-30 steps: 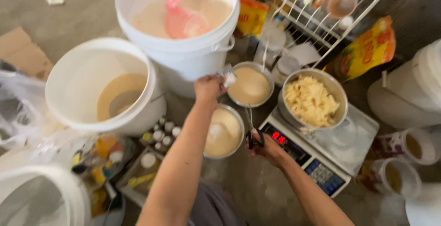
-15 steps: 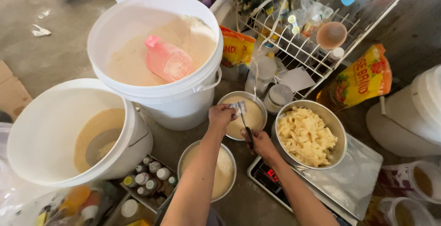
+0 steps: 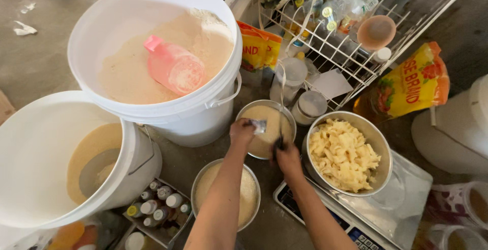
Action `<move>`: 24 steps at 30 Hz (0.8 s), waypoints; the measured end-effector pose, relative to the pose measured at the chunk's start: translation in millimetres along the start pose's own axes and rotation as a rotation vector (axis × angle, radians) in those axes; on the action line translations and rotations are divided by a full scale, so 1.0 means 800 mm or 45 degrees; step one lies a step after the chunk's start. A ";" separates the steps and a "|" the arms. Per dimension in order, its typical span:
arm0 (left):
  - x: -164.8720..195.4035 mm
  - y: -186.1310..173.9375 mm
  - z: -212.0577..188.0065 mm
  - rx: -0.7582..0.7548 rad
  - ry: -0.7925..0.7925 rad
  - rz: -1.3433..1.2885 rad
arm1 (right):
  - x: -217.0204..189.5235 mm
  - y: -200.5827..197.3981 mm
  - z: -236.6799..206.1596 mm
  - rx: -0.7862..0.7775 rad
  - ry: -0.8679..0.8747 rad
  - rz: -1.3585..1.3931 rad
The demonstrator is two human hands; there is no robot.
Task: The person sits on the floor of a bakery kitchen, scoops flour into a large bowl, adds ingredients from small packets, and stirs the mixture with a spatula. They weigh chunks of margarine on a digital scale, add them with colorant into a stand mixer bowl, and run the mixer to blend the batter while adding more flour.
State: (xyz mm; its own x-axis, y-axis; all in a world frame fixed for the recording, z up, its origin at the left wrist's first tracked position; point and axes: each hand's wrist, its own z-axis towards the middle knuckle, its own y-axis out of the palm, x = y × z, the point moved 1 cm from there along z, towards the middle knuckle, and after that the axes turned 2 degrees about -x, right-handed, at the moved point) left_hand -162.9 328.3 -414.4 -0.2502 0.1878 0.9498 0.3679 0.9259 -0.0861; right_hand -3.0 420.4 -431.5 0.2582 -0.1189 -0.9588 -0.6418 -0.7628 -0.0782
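Seen from above, a person's two bare hands meet over a small metal bowl of pale powder that sits on the concrete floor. The left hand is at the bowl's near-left rim, its fingers closed around a small shiny packet held above the powder. The right hand is at the near-right rim, fingers closed on a dark, thin utensil whose tip reaches into the bowl; its kind cannot be made out. To do this well, the packet would best stay low and over the bowl's middle so nothing falls past the rim, with the utensil strokes short. Room is tight. A large white bucket of flour with a pink bottle in it stands just beside the bowl on the far left. A bigger metal bowl of pale yellow pieces sits on a scale at the right, nearly touching. A second bowl of powder lies under the left forearm. A wire rack crowds the far side.
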 end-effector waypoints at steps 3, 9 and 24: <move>-0.007 0.012 0.003 -0.087 -0.034 0.120 | -0.001 0.019 0.061 0.142 -0.281 -0.042; 0.002 0.018 0.000 -0.060 0.314 0.639 | -0.034 0.028 0.079 0.134 -0.213 -0.662; 0.031 0.048 -0.026 -0.294 0.265 1.234 | -0.074 0.010 0.095 0.036 -0.020 -0.706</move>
State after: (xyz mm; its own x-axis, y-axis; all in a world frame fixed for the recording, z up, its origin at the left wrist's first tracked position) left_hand -136.2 361.6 -387.6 0.3999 0.7423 0.5377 0.4991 0.3156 -0.8070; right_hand -78.4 469.5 -395.8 0.5524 0.3053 -0.7756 -0.4317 -0.6912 -0.5796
